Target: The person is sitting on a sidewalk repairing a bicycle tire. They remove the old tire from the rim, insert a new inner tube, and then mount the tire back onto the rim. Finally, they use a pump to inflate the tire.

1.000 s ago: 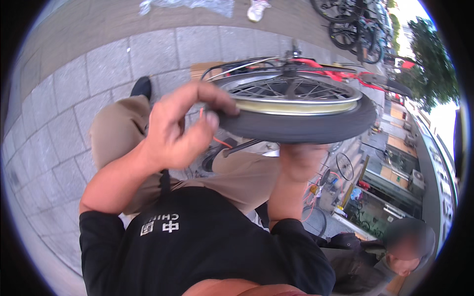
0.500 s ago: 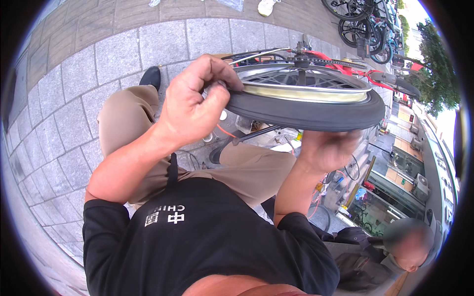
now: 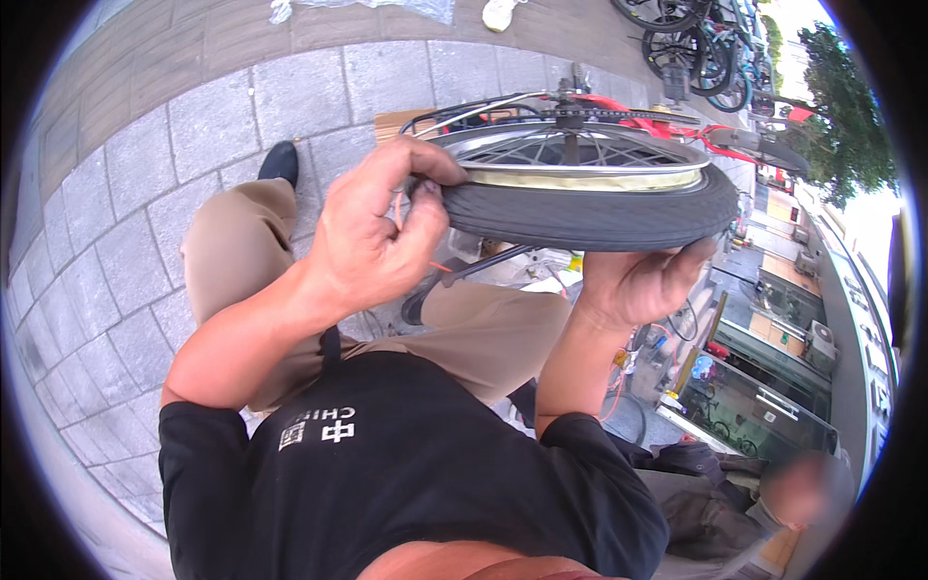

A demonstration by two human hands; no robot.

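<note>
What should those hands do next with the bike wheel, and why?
Perhaps the left hand should pinch farther along the bicycle tyre: it is at the left end, while the pale yellow strip on the wheel rim shows along the near side. The right hand is underneath.

The 2 bare arms rise from the lower part of the frame, both bent at the elbow. The left forearm slants from lower left toward the centre, running straight into the left wrist. There the left hand is drawn into a pinch, its index finger arched over and its thumb lying below (the skin looks smudged near the tips). Right of centre, the right forearm stands steeper. The right hand sits lower than the left, fingers bent and angled toward the right, its upper edge partly hidden.
</note>
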